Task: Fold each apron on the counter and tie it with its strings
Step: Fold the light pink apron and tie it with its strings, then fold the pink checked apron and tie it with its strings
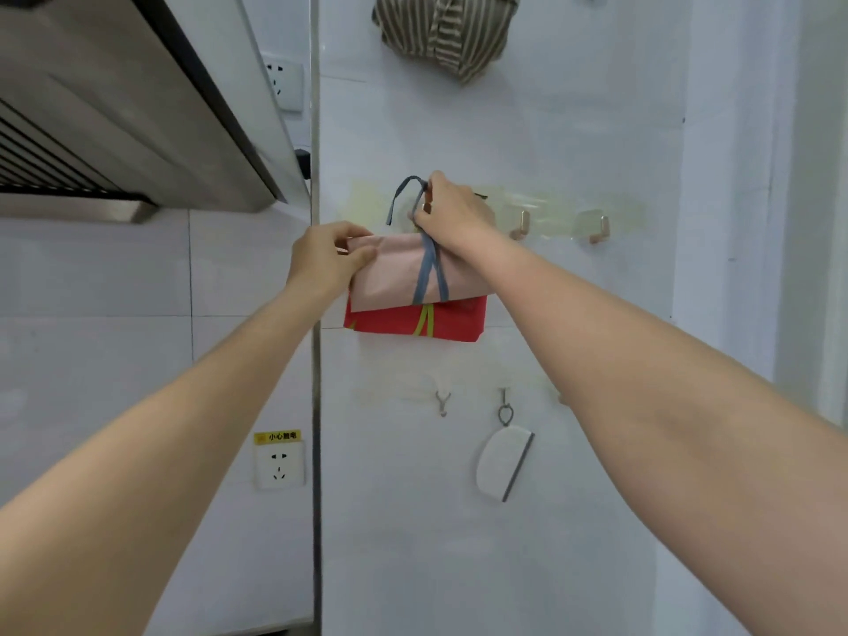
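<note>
A: Status on the folded pale-pink fabric apron bundle (390, 277)?
B: Held up against the white tiled wall (527, 144), frame centre. Grey-blue strings (429, 273) wrap it, crossing at its right part, with a loop rising at 12 o'clock.
A: Hands?
B: Left hand (328, 259) pinches the bundle's left edge, thumb and fingers curled on the fabric. Right hand (452, 213) pinches the string loop at the top, by the clear adhesive hook strip (573, 213).
A: Anything behind it?
B: Folded red fabric apron bundle (417, 321) with yellow-green strings, touching the pink one at 6 o'clock, mostly covered.
A: Rest of the wall?
B: Striped brown-and-beige cloth bundle (443, 34) hanging at 12 o'clock. White half-round pad (500, 465) on a lower hook at 5 o'clock. White wall socket (279, 465) at 7 o'clock, range hood (119, 117) at 10 o'clock.
</note>
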Motion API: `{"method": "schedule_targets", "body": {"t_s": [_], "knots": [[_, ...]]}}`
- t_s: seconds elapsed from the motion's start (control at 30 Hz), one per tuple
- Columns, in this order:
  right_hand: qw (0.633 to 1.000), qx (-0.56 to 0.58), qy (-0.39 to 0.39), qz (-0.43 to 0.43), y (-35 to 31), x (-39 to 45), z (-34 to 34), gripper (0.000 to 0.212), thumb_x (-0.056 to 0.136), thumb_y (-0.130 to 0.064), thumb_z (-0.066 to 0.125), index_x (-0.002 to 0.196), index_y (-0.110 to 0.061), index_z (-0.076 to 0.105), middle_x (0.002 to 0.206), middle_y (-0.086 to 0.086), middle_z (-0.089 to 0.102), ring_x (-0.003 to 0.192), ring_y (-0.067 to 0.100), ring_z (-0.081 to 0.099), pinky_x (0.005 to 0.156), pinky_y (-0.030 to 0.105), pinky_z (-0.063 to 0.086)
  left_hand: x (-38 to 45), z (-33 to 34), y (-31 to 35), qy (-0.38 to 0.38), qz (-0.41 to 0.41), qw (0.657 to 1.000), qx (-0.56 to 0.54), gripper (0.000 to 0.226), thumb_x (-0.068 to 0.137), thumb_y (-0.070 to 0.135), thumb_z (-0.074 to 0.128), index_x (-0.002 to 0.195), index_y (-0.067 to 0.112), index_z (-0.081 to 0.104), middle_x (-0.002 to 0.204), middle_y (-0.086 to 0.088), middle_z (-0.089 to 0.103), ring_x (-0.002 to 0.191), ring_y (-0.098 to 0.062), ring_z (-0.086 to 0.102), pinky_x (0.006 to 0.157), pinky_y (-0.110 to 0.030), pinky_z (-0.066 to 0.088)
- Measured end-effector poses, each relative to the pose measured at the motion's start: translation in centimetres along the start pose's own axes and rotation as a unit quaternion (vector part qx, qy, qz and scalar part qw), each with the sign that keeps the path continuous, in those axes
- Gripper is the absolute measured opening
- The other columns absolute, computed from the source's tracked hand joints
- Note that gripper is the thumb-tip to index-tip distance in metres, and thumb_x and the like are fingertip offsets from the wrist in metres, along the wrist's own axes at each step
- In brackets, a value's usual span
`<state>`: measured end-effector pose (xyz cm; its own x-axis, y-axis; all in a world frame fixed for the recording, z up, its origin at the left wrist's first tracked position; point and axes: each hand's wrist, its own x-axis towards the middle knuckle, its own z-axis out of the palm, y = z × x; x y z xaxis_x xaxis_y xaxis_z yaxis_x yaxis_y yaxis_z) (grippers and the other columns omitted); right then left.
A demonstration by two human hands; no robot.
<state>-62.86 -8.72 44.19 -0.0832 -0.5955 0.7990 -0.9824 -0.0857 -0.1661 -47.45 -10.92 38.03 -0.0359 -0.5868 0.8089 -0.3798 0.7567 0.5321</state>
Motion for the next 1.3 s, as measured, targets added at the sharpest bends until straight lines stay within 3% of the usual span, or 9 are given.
{"method": "schedule_targets", "body": {"t_s": [0.17, 0.4, 0.57, 0.77, 0.87, 0.97, 1.07, 1.2, 1.3], "knots": [[0.998, -0.038, -0.037, 0.016, -0.5, 0.7, 1.0, 0.021, 0.084, -0.019, 0.05, 0.105, -0.013, 0.051, 0.114, 0.01, 0.057, 0.12, 0.03, 0.042, 0.081, 0.035, 0.035, 0.1, -0.5, -0.4, -0.01, 0.016, 0.999, 0.038, 0.027, 0.085, 0.015, 0.066, 0.111, 0.008, 0.066, 0.102, -0.007, 0.064, 0.085, -0.015, 0.052, 0.08, -0.025, 0.043], [0.987, -0.161, 0.001, -0.029, -1.0, 0.1, 1.2, 0.044, 0.078, -0.019, 0.054, 0.12, -0.012, 0.042, 0.123, 0.009, 0.051, 0.122, 0.028, 0.035, 0.094, 0.041, 0.029, -0.1, -0.2, -0.4, -0.041, 0.04, 0.997, 0.054, 0.026, 0.086, 0.014, 0.065, 0.111, 0.011, 0.068, 0.104, -0.005, 0.067, 0.094, -0.02, 0.059, 0.079, -0.028, 0.047], [0.992, -0.124, -0.001, -0.023, -1.0, -0.3, 1.2, 0.043, 0.081, -0.029, 0.05, 0.12, -0.009, 0.046, 0.123, 0.01, 0.05, 0.122, 0.028, 0.036, 0.095, 0.04, 0.029, -0.4, 0.4, -0.5, -0.05, 0.045, 0.997, 0.048, 0.024, 0.087, 0.014, 0.063, 0.111, 0.012, 0.067, 0.095, 0.001, 0.06, 0.09, -0.015, 0.055, 0.075, -0.026, 0.046], [0.988, 0.036, 0.146, 0.042, 0.2, -5.1, 3.1, 0.04, 0.088, -0.027, 0.048, 0.125, -0.011, 0.043, 0.125, 0.01, 0.04, 0.117, 0.028, 0.039, 0.092, 0.037, 0.032, -0.6, 0.8, -1.1, -0.06, 0.085, 0.981, 0.161, 0.023, 0.091, 0.019, 0.057, 0.111, 0.013, 0.065, 0.113, -0.009, 0.057, 0.104, -0.024, 0.053, 0.081, -0.022, 0.034], [0.994, 0.058, 0.075, 0.056, 1.2, -8.3, 4.7, 0.056, 0.089, -0.045, 0.048, 0.13, -0.01, 0.038, 0.129, 0.011, 0.041, 0.12, 0.031, 0.039, 0.097, 0.04, 0.029, -1.0, 1.3, -1.5, -0.052, 0.047, 0.981, 0.182, 0.022, 0.09, 0.022, 0.057, 0.109, 0.014, 0.064, 0.114, -0.013, 0.052, 0.103, -0.028, 0.052, 0.081, -0.024, 0.034], [0.997, -0.057, 0.013, -0.042, 1.8, -10.3, 5.4, 0.092, 0.072, -0.071, 0.049, 0.143, -0.017, 0.026, 0.138, 0.007, 0.035, 0.123, 0.028, 0.037, 0.107, 0.044, 0.021, -1.1, 1.3, -1.6, -0.058, 0.034, 0.974, 0.215, 0.022, 0.091, 0.026, 0.056, 0.108, 0.013, 0.06, 0.108, -0.013, 0.056, 0.101, -0.029, 0.054, 0.077, -0.028, 0.037], [0.975, -0.2, -0.023, -0.092, 2.8, -10.6, 5.7, 0.111, 0.064, -0.06, 0.071, 0.149, -0.019, 0.014, 0.143, 0.01, 0.032, 0.125, 0.031, 0.037, 0.107, 0.049, 0.022, -1.3, 0.9, -1.3, -0.064, -0.009, 0.979, 0.195, 0.028, 0.094, 0.037, 0.049, 0.099, 0.01, 0.053, 0.092, -0.008, 0.059, 0.086, -0.026, 0.056, 0.079, -0.034, 0.046], [0.955, -0.272, 0.063, -0.098, 4.0, -9.5, 5.2, 0.112, 0.031, -0.044, 0.088, 0.132, -0.017, 0.051, 0.106, 0.012, 0.061, 0.092, 0.029, 0.06, 0.087, 0.046, 0.046, -2.4, 1.0, -1.5, -0.151, -0.189, 0.97, -0.036, 0.052, 0.095, 0.046, 0.04, 0.074, 0.002, 0.057, 0.076, -0.017, 0.064, 0.058, -0.022, 0.064, 0.069, -0.033, 0.058], [0.943, -0.316, 0.035, -0.101, 4.3, -9.4, 5.4, 0.114, 0.035, -0.038, 0.088, 0.137, -0.02, 0.04, 0.117, 0.011, 0.058, 0.104, 0.029, 0.057, 0.097, 0.052, 0.041, -3.2, 1.2, -2.0, -0.181, -0.229, 0.954, -0.07, 0.051, 0.096, 0.046, 0.037, 0.078, 0.003, 0.057, 0.072, -0.014, 0.062, 0.051, -0.018, 0.063, 0.056, -0.025, 0.056]]}}
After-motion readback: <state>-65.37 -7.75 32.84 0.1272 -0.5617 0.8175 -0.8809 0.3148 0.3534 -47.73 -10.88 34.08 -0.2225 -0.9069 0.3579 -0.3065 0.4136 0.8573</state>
